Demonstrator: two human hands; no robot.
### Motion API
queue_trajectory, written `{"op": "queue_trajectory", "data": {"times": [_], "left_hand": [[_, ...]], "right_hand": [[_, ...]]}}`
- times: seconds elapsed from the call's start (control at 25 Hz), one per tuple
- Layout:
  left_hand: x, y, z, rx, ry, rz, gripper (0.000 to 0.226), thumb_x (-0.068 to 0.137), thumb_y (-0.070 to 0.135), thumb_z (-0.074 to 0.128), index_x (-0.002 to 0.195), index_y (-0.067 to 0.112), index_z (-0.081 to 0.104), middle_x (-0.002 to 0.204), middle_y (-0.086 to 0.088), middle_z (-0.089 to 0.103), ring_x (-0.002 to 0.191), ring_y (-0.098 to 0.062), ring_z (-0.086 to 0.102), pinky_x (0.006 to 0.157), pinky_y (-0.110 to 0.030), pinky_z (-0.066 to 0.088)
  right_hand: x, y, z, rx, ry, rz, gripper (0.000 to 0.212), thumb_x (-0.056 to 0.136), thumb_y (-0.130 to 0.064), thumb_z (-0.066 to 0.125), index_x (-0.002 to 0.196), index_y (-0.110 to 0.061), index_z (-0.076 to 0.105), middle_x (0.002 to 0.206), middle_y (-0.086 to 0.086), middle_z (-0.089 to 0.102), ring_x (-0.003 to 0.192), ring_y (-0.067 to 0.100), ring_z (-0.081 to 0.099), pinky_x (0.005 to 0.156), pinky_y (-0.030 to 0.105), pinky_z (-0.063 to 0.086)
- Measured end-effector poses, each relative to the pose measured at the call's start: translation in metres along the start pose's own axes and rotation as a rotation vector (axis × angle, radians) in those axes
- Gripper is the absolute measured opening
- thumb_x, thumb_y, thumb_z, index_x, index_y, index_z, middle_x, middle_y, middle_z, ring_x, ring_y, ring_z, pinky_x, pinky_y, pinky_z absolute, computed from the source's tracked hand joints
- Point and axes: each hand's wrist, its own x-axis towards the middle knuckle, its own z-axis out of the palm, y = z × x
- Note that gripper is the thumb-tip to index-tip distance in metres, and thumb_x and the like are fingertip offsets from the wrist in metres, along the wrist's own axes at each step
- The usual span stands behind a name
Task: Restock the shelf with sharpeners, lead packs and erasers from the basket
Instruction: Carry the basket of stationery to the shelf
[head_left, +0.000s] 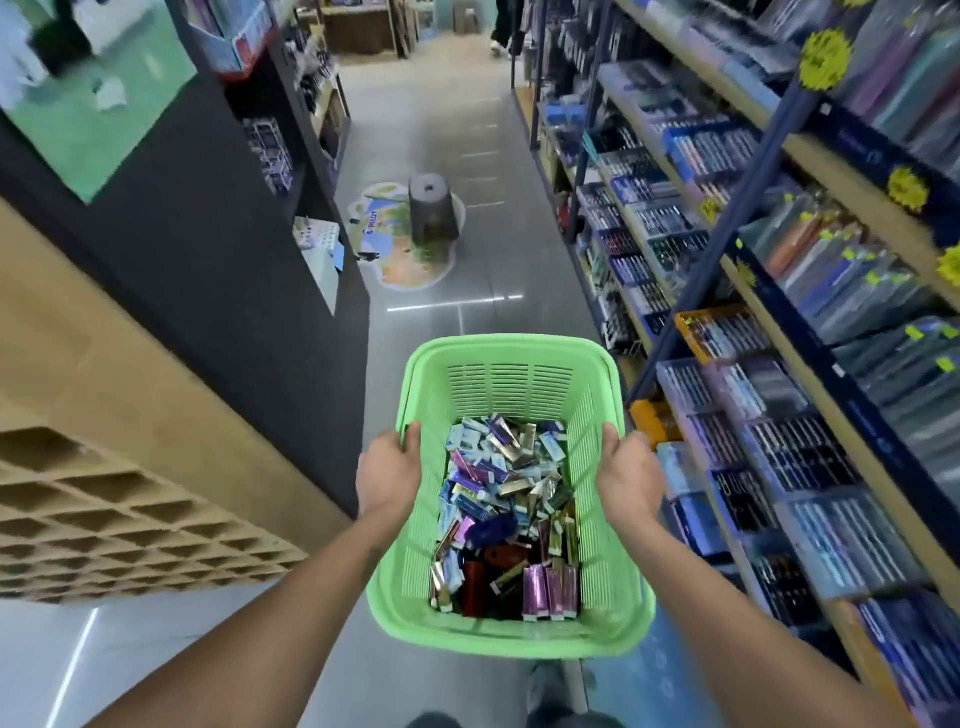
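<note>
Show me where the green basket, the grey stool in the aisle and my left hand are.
green basket (511, 353): head view, on its far rim.
grey stool (434, 208): head view, on its side wall.
left hand (389, 473): head view, on the back of the hand gripping the basket's rim.

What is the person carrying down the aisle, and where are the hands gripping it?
A green plastic basket of small stationery packs. The left hand grips its left rim and the right hand its right rim.
</note>
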Motion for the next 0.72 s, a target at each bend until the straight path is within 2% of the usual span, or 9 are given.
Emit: {"op": "queue_trajectory", "data": {"times": [0.2, 0.44, 0.72], "left_hand": [[0.15, 0.088, 0.023, -0.044, 0.052, -0.048, 0.048, 0.104, 0.044, 0.042, 0.067, 0.013, 0.04, 0.06, 0.0, 0.047, 0.049, -0.014, 0.04, 0.045, -0.029, 0.027], [0.37, 0.151, 0.061, -0.051, 0.083, -0.094, 0.047, 0.103, 0.044, 0.044, 0.066, 0.015, 0.04, 0.058, 0.001, 0.044, 0.049, -0.014, 0.037, 0.047, -0.027, 0.026], [0.621, 0.244, 0.061, -0.086, 0.107, -0.123, 0.048, 0.103, 0.043, 0.044, 0.066, 0.013, 0.041, 0.058, 0.001, 0.042, 0.05, -0.015, 0.035, 0.048, -0.028, 0.025]], "right_hand": [[0.155, -0.122, 0.01, -0.05, -0.056, -0.048, 0.044, 0.105, -0.046, 0.027, 0.094, -0.007, 0.044, 0.071, 0.002, 0.049, 0.059, 0.018, 0.048, 0.046, 0.032, 0.029], [0.322, -0.261, 0.076, -0.035, -0.105, -0.074, 0.041, 0.106, -0.041, 0.03, 0.093, -0.006, 0.045, 0.073, 0.001, 0.048, 0.055, 0.011, 0.041, 0.045, 0.026, 0.026], [0.517, -0.44, 0.151, 0.006, -0.135, -0.1, 0.043, 0.105, -0.043, 0.029, 0.095, -0.006, 0.047, 0.075, 0.001, 0.05, 0.059, 0.01, 0.044, 0.047, 0.026, 0.029]]}}
